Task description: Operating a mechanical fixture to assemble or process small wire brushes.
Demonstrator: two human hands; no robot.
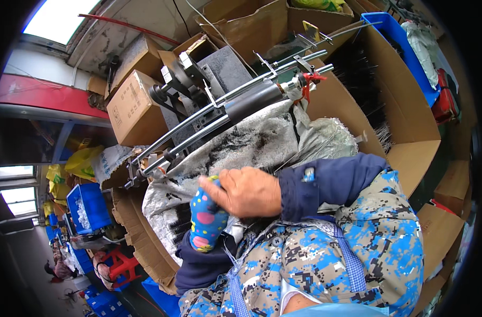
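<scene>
Left hand (206, 222), in a dotted blue glove, is curling shut, contents hidden | right hand (247, 191) is lying bare across it, fingers pressed together on the glove as if tugging it straight | both are hovering over the grey woven sack (241, 140) below the metal rail machine (235, 95) | cardboard box (394, 105) of black bristles is standing at right.

A large cardboard box (405, 127) is seen at upper right, serving as carrier. Black bristle bundles (357, 74) are held inside it. A grey woven sack (241, 142) is draped over its front edge.
</scene>
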